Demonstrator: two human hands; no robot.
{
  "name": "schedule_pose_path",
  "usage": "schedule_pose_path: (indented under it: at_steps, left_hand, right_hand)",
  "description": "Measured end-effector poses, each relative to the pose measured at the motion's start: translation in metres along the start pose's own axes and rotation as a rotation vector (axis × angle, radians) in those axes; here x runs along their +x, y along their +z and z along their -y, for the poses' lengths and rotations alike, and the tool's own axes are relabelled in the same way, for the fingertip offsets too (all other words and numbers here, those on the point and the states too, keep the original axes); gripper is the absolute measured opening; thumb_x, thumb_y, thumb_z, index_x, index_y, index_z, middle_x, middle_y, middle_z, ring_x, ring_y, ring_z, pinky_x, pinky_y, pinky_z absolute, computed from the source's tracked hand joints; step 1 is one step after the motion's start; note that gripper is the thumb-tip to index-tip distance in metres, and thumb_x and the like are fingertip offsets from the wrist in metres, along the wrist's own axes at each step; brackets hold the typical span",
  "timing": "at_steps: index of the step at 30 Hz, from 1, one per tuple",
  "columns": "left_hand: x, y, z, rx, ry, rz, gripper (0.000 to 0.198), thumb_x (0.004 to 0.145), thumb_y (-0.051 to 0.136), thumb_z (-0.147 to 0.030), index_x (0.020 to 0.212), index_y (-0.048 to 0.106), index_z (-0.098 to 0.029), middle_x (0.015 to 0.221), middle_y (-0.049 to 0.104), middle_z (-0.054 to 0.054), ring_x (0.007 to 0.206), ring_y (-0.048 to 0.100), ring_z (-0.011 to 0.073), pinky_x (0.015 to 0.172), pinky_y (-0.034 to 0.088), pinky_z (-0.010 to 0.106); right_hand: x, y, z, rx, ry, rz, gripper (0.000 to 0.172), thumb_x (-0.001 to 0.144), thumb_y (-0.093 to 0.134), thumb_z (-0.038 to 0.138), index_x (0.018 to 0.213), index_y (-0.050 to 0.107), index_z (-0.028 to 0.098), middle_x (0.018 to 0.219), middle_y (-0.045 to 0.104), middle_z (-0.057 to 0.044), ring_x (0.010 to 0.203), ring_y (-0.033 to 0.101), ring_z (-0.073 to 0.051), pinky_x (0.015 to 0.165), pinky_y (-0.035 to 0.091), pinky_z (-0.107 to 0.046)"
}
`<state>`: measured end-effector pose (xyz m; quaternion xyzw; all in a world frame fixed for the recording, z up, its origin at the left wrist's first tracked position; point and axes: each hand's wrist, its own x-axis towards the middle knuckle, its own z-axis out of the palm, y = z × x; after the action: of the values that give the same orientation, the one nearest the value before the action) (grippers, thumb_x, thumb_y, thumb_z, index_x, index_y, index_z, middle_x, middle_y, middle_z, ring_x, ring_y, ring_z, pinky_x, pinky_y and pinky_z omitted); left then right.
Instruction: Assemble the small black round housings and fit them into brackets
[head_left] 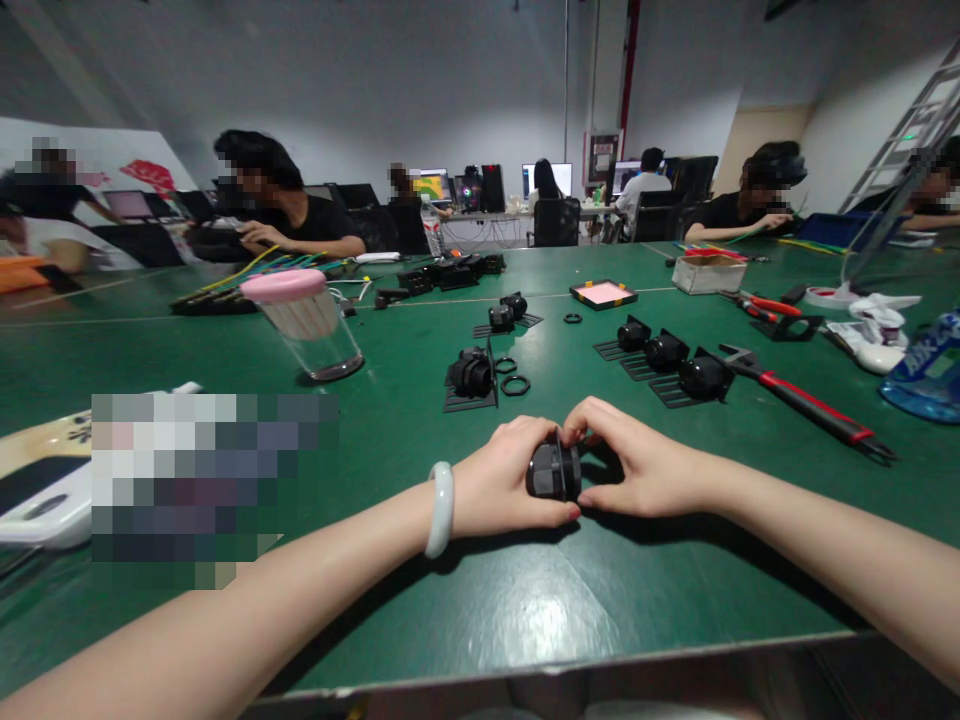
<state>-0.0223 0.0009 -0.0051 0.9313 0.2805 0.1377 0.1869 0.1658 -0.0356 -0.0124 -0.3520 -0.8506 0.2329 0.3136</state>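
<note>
Black and faceted, a round fitting (544, 475) sat just below and right of the frame's centre, caught between two bare hands over a green table (375, 630). The left hand (502, 480), with a pale bracelet (441, 510) at its wrist, wrapped the fitting's left side, fingers over the top and thumb along the bottom. The right hand (637, 465) came in from the right and pinched the fitting's ringed right end, fingertips above and thumb below, the palm arched clear of it.

Above the left hand, a black assembly (471, 375) rested on a slotted plate, with two black rings (516, 385) just beside it; a smaller group of black parts (501, 317) lay farther up. Right of centre, three plated fittings (666, 350) ran in a slanting row, and an adjustable wrench (814, 405) with a red and black handle stretched away from the nearest one toward the right edge. A pink-lidded cup (300, 325) stood left of centre, and a blue bottle (926, 370) was cut off at the far right. In the upper left, a dark-clothed person (322, 228) sat at the table's far side.
</note>
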Motion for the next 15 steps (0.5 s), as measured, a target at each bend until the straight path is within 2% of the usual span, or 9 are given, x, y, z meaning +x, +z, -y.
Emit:
schedule_pose_path:
  at_steps: [15]
  left_hand:
    - [-0.0004, 0.0003, 0.0004, 0.004, -0.013, 0.012, 0.054, 0.059, 0.064, -0.046, 0.101, 0.046, -0.017, 0.092, 0.051, 0.004, 0.087, 0.048, 0.0209, 0.077, 0.04, 0.032]
  right_hand:
    - [0.0013, -0.0011, -0.001, -0.041, 0.009, -0.024, 0.037, 0.059, 0.065, 0.017, 0.089, 0.043, 0.018, 0.087, 0.049, -0.002, 0.08, 0.044, -0.015, 0.072, 0.039, -0.028]
